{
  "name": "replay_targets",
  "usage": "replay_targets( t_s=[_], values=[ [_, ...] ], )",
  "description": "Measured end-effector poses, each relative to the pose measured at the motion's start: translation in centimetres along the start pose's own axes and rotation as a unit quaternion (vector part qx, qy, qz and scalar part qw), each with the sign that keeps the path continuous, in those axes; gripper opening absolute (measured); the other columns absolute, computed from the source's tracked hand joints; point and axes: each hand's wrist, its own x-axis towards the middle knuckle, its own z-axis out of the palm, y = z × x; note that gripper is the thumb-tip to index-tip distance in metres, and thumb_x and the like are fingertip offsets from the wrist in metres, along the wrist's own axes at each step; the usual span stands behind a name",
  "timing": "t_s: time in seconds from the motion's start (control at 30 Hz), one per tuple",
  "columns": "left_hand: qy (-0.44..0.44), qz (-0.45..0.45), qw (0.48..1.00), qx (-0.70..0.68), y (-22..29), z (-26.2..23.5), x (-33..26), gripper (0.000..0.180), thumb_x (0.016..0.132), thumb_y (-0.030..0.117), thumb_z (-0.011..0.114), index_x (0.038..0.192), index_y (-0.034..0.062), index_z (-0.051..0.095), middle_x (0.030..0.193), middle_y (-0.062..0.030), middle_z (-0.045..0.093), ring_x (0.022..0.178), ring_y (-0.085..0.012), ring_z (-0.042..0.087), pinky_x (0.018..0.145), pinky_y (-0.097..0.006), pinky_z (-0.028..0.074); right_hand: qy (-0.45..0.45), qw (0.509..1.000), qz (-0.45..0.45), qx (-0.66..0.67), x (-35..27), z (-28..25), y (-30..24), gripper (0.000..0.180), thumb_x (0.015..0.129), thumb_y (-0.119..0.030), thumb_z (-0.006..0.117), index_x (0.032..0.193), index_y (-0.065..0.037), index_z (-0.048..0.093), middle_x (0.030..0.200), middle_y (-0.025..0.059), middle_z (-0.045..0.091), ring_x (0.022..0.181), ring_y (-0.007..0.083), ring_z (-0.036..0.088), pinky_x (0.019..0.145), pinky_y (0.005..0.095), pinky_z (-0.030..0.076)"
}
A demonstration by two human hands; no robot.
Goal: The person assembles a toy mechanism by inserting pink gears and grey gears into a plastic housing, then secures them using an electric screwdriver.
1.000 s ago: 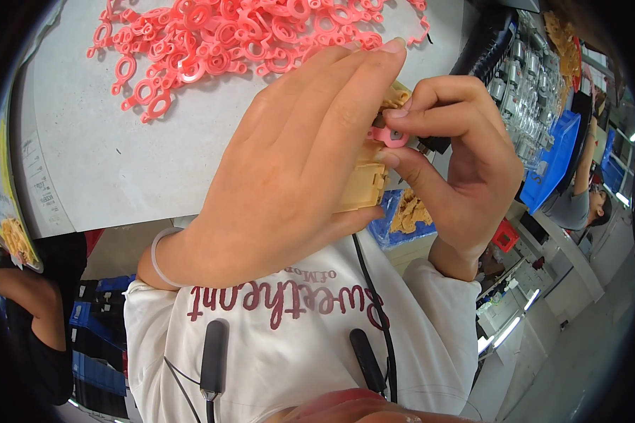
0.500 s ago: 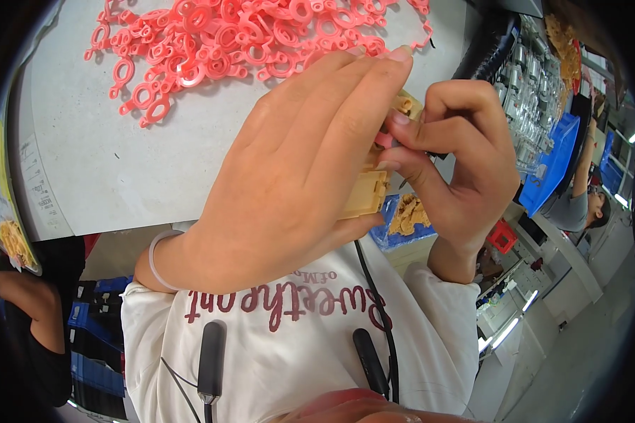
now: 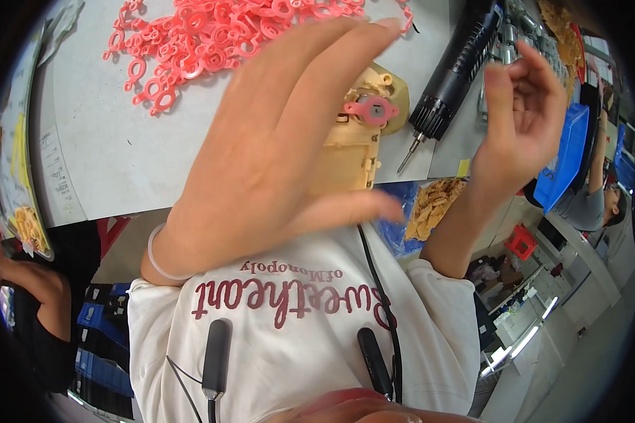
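Note:
My left hand [image 3: 261, 141] arches over a cream plastic housing [image 3: 349, 162], its fingers stretched out and the thumb spread along the near edge. The palm hides much of the housing, and whether its inner side touches cannot be seen. A pink ringed plastic piece [image 3: 353, 107] sits in the housing's far end, with a round grey centre in its ring. My right hand [image 3: 522, 116] is raised to the right of a black electric screwdriver [image 3: 455, 74]. Its fingers are loosely curled, the thumb stands apart, and nothing shows in it.
Many pink ringed pieces [image 3: 204, 35] are heaped on the grey table [image 3: 120, 166] at the far left. Tan parts [image 3: 434, 208] lie on blue plastic by the near edge. A blue bin [image 3: 563, 162] stands right. A co-worker's arm [image 3: 46, 289] shows at the left.
My right hand has let go of the pink piece and moved right and up. My left thumb and fingers have spread, uncovering more of the housing. The screwdriver shows more fully.

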Motion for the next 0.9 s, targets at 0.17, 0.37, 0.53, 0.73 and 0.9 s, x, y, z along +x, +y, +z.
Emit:
replay_targets(
  t_s=[0.17, 0.37, 0.53, 0.73, 0.9],
  values=[
    [0.033, 0.117, 0.981, 0.152, -0.4, 0.9, 1.3, 0.052, 0.065, 0.014, 0.083, 0.113, 0.0052, 0.066, 0.110, -0.0116, 0.065, 0.102, -0.0321, 0.061, 0.090, -0.040, 0.048, -0.020, 0.963, 0.201, -0.177, 0.4, 2.0, -0.2, 0.080, 0.083, -0.025, 0.081, 0.142, 0.001, 0.033, 0.094, 0.0065, 0.067, 0.071, 0.0084, 0.058, 0.061, 0.0185, 0.044],
    [0.013, 0.085, 0.975, 0.206, 1.1, 0.3, 1.5, 0.030, 0.065, 0.002, 0.076, 0.094, 0.0083, 0.074, 0.094, -0.0041, 0.065, 0.086, -0.0243, 0.059, 0.075, -0.033, 0.051, 0.128, 0.952, 0.238, 0.142, -0.7, 1.1, -0.6, 0.085, 0.079, -0.004, 0.077, 0.144, 0.003, 0.023, 0.093, 0.0129, 0.067, 0.081, 0.0136, 0.063, 0.074, 0.0250, 0.049],
    [0.009, 0.126, 0.973, 0.194, 0.5, 0.6, 1.5, 0.036, 0.063, 0.001, 0.075, 0.098, 0.0081, 0.074, 0.093, -0.0017, 0.064, 0.087, -0.0230, 0.060, 0.076, -0.034, 0.051, 0.114, 0.958, 0.041, 0.259, 1.5, -4.7, -1.8, 0.057, 0.079, -0.012, 0.072, 0.126, 0.008, 0.046, 0.089, 0.0213, 0.065, 0.075, 0.0243, 0.067, 0.074, 0.0310, 0.055],
    [0.022, 0.108, 0.972, 0.208, 0.5, 0.7, 0.9, 0.034, 0.064, 0.006, 0.076, 0.097, 0.0118, 0.074, 0.093, 0.0022, 0.064, 0.092, -0.0199, 0.061, 0.077, -0.034, 0.046, 0.175, 0.961, -0.006, 0.215, 9.8, -10.4, 0.0, 0.036, 0.086, -0.027, 0.053, 0.100, 0.007, 0.056, 0.084, 0.0207, 0.058, 0.079, 0.0283, 0.061, 0.068, 0.0367, 0.054],
    [0.027, 0.118, 0.966, 0.228, 0.5, 1.1, 1.1, 0.035, 0.063, 0.009, 0.077, 0.097, 0.0149, 0.074, 0.095, 0.0040, 0.063, 0.094, -0.0182, 0.061, 0.079, -0.034, 0.043, 0.137, 0.963, -0.051, 0.227, 17.0, -14.9, 7.9, 0.031, 0.086, -0.024, 0.056, 0.097, 0.005, 0.056, 0.082, 0.0180, 0.057, 0.077, 0.0264, 0.060, 0.067, 0.0354, 0.052]
  ],
)
